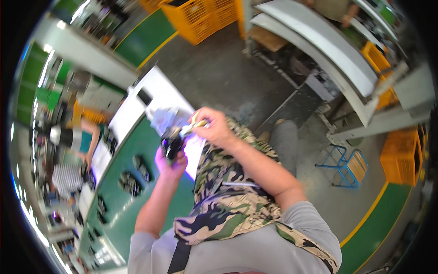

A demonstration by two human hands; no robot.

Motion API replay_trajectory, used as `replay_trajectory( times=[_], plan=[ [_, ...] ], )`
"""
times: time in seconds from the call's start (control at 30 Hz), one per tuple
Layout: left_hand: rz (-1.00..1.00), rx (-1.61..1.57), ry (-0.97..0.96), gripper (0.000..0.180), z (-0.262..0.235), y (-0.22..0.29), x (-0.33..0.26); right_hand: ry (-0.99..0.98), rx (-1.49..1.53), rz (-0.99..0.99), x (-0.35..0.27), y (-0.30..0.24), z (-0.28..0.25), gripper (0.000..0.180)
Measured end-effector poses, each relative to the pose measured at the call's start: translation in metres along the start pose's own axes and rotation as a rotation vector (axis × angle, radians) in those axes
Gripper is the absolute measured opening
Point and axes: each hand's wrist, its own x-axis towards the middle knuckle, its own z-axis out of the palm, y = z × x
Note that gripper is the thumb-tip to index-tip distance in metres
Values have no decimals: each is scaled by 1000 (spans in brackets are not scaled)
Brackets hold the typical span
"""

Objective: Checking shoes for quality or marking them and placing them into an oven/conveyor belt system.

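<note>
My left hand (170, 168) is wrapped from below round a glossy black shoe (172, 145) and holds it up over the table's edge. Pinched in my right hand (215, 128) is a small brush with a yellowish handle (200, 123). Its pale tip end meets the upper part of the shoe, though blur hides the exact contact. Just beyond the shoe, a translucent bluish plastic container or bag (163, 119) rests on the white tabletop (159, 89).
Several black shoes (130, 183) lie on the green belt (155, 205) to my left. Two co-workers (68, 178) stand across it. Yellow crates (196, 20) are at the back, and a blue-framed stool (351, 166) is on my right. Another person's hand (350, 16) shows at the far right bench.
</note>
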Motion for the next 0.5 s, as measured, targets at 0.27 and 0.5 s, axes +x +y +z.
replay_trajectory(
  times=[0.27, 0.5],
  plan=[
    [-51, 141, -227, 75, 69, -19, 30, 480, 173, 125, -17, -4, -89, 17],
    [-34, 418, -304, 48, 157, -64, 79, 808, 483, 213, -75, 48, -192, 18]
  ],
)
